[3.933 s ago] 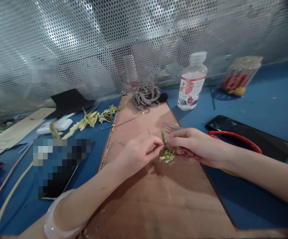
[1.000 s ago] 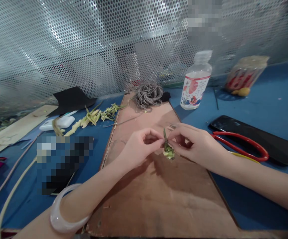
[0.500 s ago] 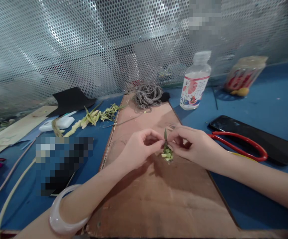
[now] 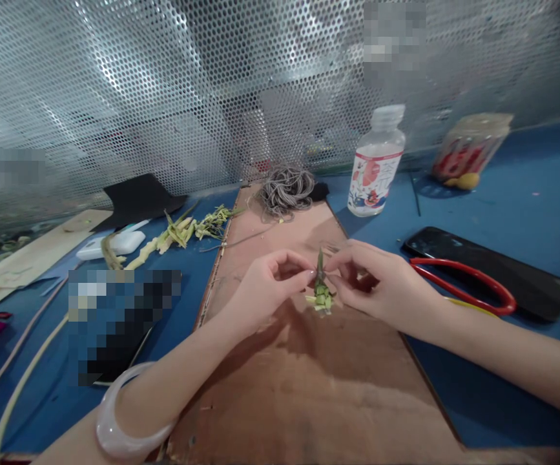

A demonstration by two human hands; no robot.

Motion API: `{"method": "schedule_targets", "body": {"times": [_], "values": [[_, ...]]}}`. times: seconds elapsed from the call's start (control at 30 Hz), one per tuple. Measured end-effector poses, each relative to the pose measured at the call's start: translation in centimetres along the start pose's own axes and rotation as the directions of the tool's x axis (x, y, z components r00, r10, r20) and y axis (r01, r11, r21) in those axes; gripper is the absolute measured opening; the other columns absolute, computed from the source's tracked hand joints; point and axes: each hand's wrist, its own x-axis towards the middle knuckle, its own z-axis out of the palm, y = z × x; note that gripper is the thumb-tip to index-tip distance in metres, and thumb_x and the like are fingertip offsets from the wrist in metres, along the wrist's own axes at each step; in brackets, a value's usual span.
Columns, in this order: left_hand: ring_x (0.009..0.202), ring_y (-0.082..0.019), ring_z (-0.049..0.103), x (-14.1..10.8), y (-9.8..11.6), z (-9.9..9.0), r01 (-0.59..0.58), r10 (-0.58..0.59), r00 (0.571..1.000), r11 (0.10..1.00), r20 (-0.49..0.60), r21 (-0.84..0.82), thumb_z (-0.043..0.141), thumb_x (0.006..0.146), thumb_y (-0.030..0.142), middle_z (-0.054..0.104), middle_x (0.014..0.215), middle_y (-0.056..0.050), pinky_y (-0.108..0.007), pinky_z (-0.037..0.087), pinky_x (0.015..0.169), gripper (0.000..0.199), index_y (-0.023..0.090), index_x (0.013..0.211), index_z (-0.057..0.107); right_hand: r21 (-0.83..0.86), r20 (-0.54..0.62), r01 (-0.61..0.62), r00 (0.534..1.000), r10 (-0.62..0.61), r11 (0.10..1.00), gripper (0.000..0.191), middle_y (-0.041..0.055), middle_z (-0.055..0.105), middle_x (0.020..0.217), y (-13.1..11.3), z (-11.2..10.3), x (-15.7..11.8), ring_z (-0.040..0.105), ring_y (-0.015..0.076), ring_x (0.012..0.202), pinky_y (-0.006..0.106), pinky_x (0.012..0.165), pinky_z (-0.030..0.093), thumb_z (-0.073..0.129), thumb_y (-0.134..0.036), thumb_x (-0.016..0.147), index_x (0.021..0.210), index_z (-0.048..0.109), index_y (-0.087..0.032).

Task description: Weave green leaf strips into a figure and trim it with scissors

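Over the middle of a brown wooden board, a small green plant piece stands upright, with a pointed dark tip and short, lighter green folds lower down. My left hand pinches at its tip from the left, thumb and index finger together. From the right, my right hand is pinched at the same spot. The fingertips of both hands nearly meet around the tip. Whatever thin strand may lie between the fingers is too small to make out.
Grey cord is coiled at the board's far end. Right of the board are a bottle, a jar, a black phone and red-handled scissors. Leftward lie woven plant strips, a white device and a dark cloth-like piece.
The view has shifted slightly. Both hands remain pinched at the green piece, whose lower folds now look more upright and bunched. My right hand's fingers have moved a little.
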Motion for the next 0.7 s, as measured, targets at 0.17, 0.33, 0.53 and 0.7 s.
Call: {"method": "schedule_targets", "body": {"times": [0.17, 0.33, 0.53, 0.7], "values": [[0.069, -0.012, 0.057, -0.13, 0.27, 0.06, 0.003, -0.002, 1.0, 1.0, 0.019, -0.021, 0.059, 0.073, 0.028, 0.061, 0.075, -0.003, -0.025, 0.045, 0.066, 0.014, 0.014, 0.078, 0.059, -0.001, 0.007, 0.008, 1.0, -0.008, 1.0, 0.006, -0.0008, 0.047, 0.067, 0.02, -0.06, -0.07, 0.044, 0.0085, 0.054, 0.019, 0.048, 0.038, 0.051, -0.016, 0.077, 0.083, 0.054, -0.019], [0.068, -0.011, 0.056, -0.25, 0.45, 0.08, 0.029, -0.028, 0.999, 0.999, 0.024, -0.033, 0.059, 0.073, 0.029, 0.06, 0.074, -0.002, -0.024, 0.045, 0.065, 0.015, 0.015, 0.078, 0.058, 0.007, 0.013, 0.029, 1.0, -0.029, 1.0, 0.008, -0.0003, 0.046, 0.069, 0.04, -0.06, -0.22, 0.043, 0.0087, 0.056, 0.019, 0.048, 0.038, 0.051, -0.016, 0.078, 0.084, 0.053, -0.02], [0.069, -0.011, 0.056, -0.25, 0.46, 0.09, 0.033, -0.033, 0.999, 0.999, 0.004, 0.011, 0.06, 0.072, 0.028, 0.061, 0.076, -0.002, -0.023, 0.044, 0.065, 0.014, 0.015, 0.078, 0.058, -0.002, 0.009, 0.045, 0.999, -0.045, 0.999, 0.006, -0.0009, 0.044, 0.067, 0.12, 0.01, -0.31, 0.042, 0.0087, 0.055, 0.018, 0.045, 0.036, 0.052, -0.017, 0.078, 0.083, 0.053, -0.02], [0.07, -0.011, 0.056, -0.25, 0.22, 0.18, 0.009, -0.009, 1.0, 1.0, 0.002, -0.012, 0.06, 0.072, 0.028, 0.061, 0.076, -0.002, -0.024, 0.044, 0.067, 0.014, 0.015, 0.078, 0.058, -0.011, 0.013, 0.065, 0.998, -0.065, 0.998, 0.007, -0.001, 0.044, 0.068, 0.17, -0.04, -0.31, 0.041, 0.0085, 0.055, 0.019, 0.046, 0.036, 0.051, -0.016, 0.078, 0.084, 0.053, -0.019]]}}
